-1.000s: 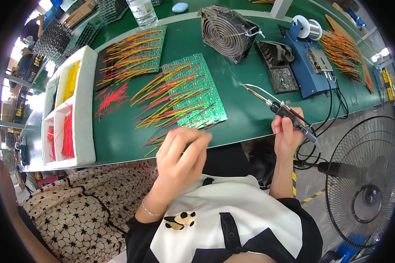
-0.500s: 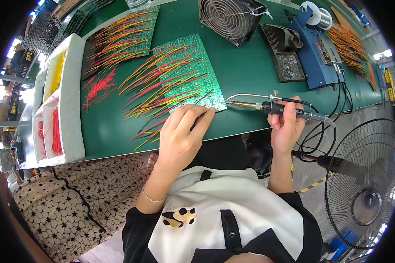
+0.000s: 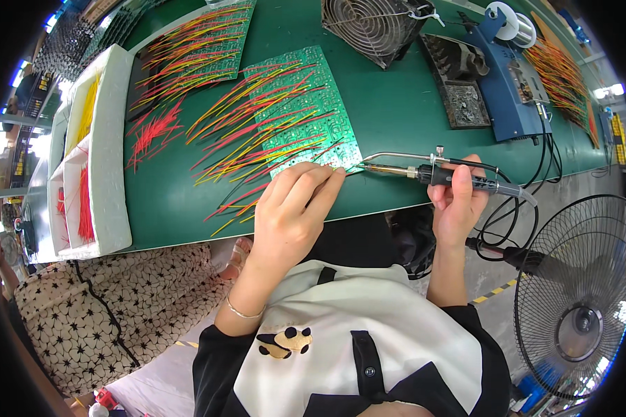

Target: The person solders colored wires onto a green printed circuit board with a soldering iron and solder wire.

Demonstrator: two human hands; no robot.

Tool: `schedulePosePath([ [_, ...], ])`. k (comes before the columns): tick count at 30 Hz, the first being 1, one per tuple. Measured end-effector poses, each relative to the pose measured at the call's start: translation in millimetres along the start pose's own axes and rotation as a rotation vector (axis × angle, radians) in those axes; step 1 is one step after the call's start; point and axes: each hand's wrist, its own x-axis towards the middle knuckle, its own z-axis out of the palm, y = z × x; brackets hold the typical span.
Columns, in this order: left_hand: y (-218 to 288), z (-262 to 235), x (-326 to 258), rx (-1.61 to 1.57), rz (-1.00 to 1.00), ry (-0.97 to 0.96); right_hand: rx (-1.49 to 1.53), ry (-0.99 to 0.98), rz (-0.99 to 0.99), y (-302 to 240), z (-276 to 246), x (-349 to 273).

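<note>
My right hand (image 3: 458, 201) grips a soldering iron (image 3: 459, 178), its thin metal feed tube arching over the tip. That tip points left at the near right corner of a green circuit board (image 3: 305, 119). My left hand (image 3: 292, 201) rests over the board's near edge, thumb and forefinger pinched close to the iron's tip. Whatever sits between those fingertips is too small to make out. Rows of red, yellow and black wires (image 3: 250, 128) stick out from the board to the left, some passing under my left hand.
Further left are a second wired board (image 3: 219, 52), loose red wires (image 3: 153, 135) and a white foam box (image 3: 111, 174) of wires. A small fan (image 3: 370, 28), a blue soldering station (image 3: 508, 90) and an iron stand (image 3: 459, 83) stand behind. A big floor fan (image 3: 577, 299) is at right; a patterned skirt (image 3: 104, 313) at left.
The iron's tip and my left fingertips have stayed together at the board's corner, with only a slight shift right. The person in the patterned skirt at left has shifted, showing more of a foot.
</note>
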Motion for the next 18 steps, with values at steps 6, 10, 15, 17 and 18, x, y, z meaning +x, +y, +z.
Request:
schedulePosePath([
  [6, 0.1, 1.7, -1.1, 0.052, 0.030, -0.001, 0.004, -0.010, -0.010, 1.2, 0.0, -0.1],
  [10, 0.6, 0.7, -0.1, 0.067, 0.043, -0.006, -0.005, 0.004, -0.009, -1.3, 0.8, 1.2],
  [15, 2.0, -0.7, 1.8, 0.075, 0.043, -0.009, 0.037, 0.019, 0.007, -3.4, 1.6, 1.5],
  [17, 1.2, -0.8, 2.1, 0.080, 0.047, -0.010, 0.042, 0.015, 0.017, -3.3, 1.6, 2.3],
  [18, 0.9, -0.8, 1.9, 0.081, 0.044, -0.013, 0.048, 0.012, 0.024, -3.3, 1.7, 2.6],
])
